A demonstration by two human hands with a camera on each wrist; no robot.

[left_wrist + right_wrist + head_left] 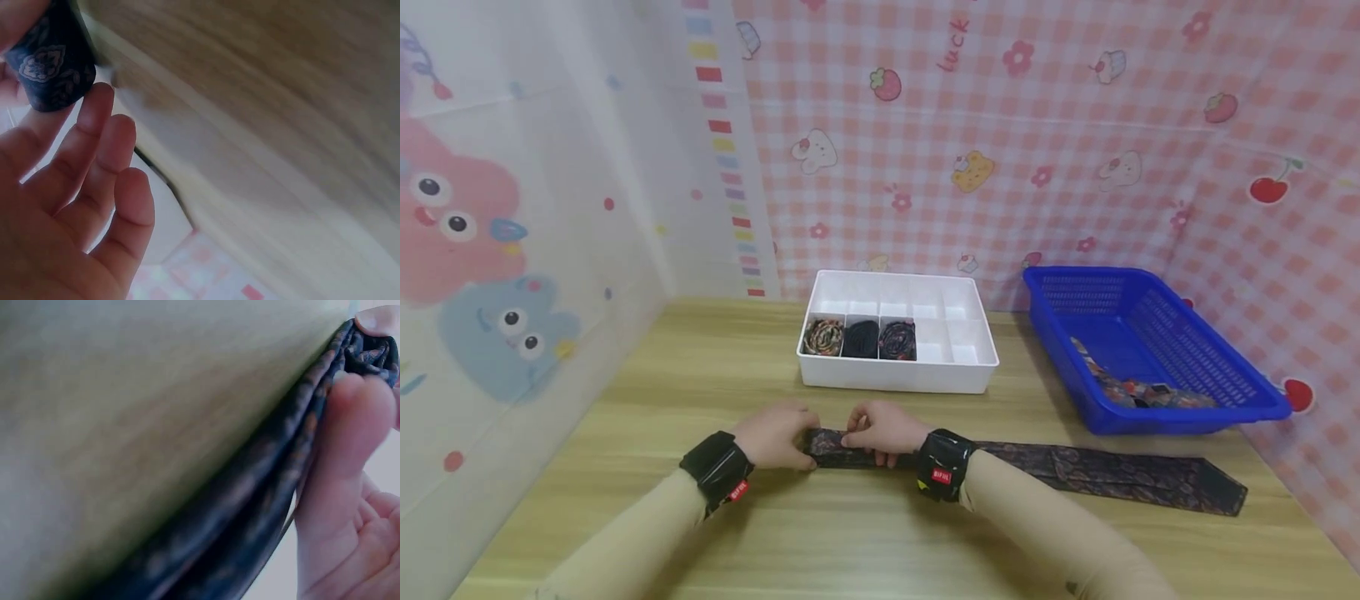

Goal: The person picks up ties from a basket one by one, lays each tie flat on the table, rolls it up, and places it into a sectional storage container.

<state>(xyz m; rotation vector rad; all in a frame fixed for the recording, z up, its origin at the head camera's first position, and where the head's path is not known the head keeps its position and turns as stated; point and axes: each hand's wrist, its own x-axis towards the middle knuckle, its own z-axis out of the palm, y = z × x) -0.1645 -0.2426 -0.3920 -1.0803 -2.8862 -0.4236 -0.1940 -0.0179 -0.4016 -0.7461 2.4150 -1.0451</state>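
A dark patterned necktie (pixel 1120 475) lies lengthwise on the table, its wide pointed end to the right. Its left end is coiled into a small roll (pixel 372 356). My left hand (pixel 778 435) pinches this rolled end; in the left wrist view the roll's floral side (pixel 47 65) sits between thumb and index finger, the other fingers loosely bent. My right hand (pixel 889 427) grips the strip just right of the roll, its thumb (pixel 356 419) close against the coil. Part of the tie is hidden under the right hand and wrist.
Behind the hands stands a white divided box (pixel 895 375); its front-left compartments hold a tan patterned roll (pixel 824 337), a black roll (pixel 861 340) and a dark patterned roll (pixel 897 340). A blue basket (pixel 1187 417) at right contains patterned fabric pieces (pixel 1138 392). Printed cloth (pixel 1030 108) hangs around the table.
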